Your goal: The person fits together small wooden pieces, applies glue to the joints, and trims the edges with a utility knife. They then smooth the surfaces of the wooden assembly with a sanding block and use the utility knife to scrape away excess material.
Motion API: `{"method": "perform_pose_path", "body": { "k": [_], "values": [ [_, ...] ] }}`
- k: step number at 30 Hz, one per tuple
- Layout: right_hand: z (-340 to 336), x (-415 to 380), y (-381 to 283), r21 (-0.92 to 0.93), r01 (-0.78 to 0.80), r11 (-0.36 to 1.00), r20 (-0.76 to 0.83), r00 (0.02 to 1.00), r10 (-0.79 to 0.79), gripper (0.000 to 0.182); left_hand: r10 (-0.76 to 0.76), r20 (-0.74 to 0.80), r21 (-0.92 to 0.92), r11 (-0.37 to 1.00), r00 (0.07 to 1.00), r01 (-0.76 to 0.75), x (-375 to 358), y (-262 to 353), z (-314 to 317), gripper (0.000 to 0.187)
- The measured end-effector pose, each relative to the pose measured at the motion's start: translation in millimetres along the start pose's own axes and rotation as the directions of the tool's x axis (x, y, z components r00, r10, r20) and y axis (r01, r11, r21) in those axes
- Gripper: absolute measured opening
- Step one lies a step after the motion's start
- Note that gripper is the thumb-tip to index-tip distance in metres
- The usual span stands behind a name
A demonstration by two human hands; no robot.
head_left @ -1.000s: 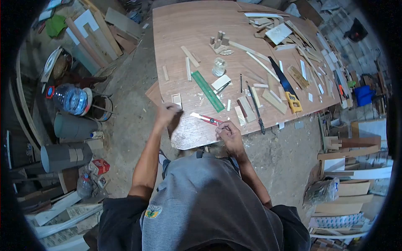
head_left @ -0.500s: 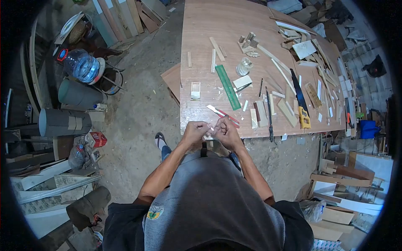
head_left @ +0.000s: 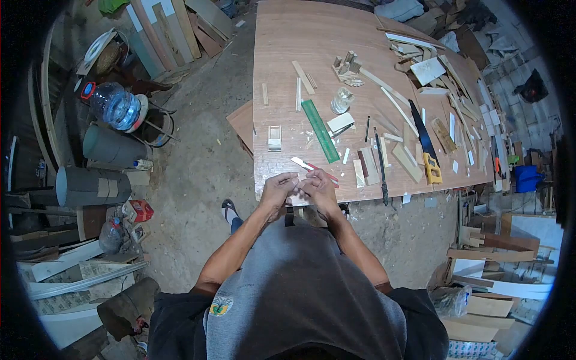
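Note:
At the table's front edge, my left hand (head_left: pixel 278 192) and my right hand (head_left: pixel 320 191) are held close together. The fingers of both are pinched, with the fingertips nearly meeting. Something small and pale may be between them, but it is too small and covered to name. Just beyond my fingers lies a craft knife (head_left: pixel 305 164) with a pale blade and a red handle, partly behind my right hand. A small pale wooden box-like piece (head_left: pixel 274 138) sits further left on the table. A green ruler (head_left: pixel 320 131) lies slanted beyond the knife.
On the table (head_left: pixel 288 36) are a glass jar (head_left: pixel 342 100), a white-topped block (head_left: pixel 340 122), a handsaw (head_left: pixel 432 168) with a yellow handle, and wood strips (head_left: pixel 408 162). Scrap wood (head_left: pixel 429 71) is heaped at the right. A water bottle (head_left: pixel 117 107) rests on a stool at left.
My hands stay together at the table edge; my right hand's fingers have turned lower and flatter toward the left ones. The table items appear slightly further left as the view shifts.

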State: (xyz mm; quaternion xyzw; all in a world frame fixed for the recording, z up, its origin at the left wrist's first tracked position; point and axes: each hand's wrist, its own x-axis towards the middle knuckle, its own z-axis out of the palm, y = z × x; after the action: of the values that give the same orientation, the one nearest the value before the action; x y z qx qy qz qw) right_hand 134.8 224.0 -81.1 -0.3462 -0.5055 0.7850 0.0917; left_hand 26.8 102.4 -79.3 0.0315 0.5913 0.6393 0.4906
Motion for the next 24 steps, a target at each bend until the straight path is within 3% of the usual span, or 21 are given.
{"method": "perform_pose_path", "body": {
  "k": [4, 8, 12, 16, 19, 21, 24],
  "values": [
    [-1.1, -3.1, 5.5, -0.05, -0.008, 0.999, 0.022, 1.0, 0.009, 0.033, -0.025, 0.012, 0.007, 1.0, 1.0, 0.025, -0.6, -3.1, 1.2, 0.021],
    [-4.8, -5.1, 18.4, -0.115, 0.127, 0.985, 0.052, 0.991, -0.121, 0.027, 0.014, -0.023, 0.026, 1.0, 1.0, -0.014, -0.4, -12.3, 0.9, 0.02],
    [-3.8, -10.9, 18.6, -0.209, 0.217, 0.954, 0.085, 0.975, -0.203, 0.025, -0.057, -0.051, -0.031, 0.998, 0.997, 0.055, -1.9, -11.7, -3.1, 0.02],
    [-2.2, -13.2, 16.4, -0.211, 0.2, 0.957, 0.079, 0.979, -0.187, 0.022, -0.058, -0.062, 0.004, 0.998, 0.996, 0.059, -2.7, -9.3, -0.4, 0.021],
    [-5.9, -11.3, 14.4, -0.1, 0.184, 0.978, 0.073, 0.981, -0.177, 0.02, -0.008, -0.101, -0.062, 0.998, 0.995, 0.002, -5.1, -3.5, 4.5, 0.02],
    [-9.0, -6.6, 9.6, 0.032, 0.079, 0.996, 0.005, 0.997, -0.079, 0.019, 0.0, -0.122, -0.07, 0.998, 0.993, -0.008, -6.3, 0.0, 6.2, 0.02],
    [-3.7, -9.7, 6.6, -0.056, 0.138, 0.989, -0.014, 0.99, -0.139, 0.016, 0.013, -0.13, -0.069, 0.997, 0.991, -0.022, -10.5, 6.9, 9.9, 0.02]
  ]
}}
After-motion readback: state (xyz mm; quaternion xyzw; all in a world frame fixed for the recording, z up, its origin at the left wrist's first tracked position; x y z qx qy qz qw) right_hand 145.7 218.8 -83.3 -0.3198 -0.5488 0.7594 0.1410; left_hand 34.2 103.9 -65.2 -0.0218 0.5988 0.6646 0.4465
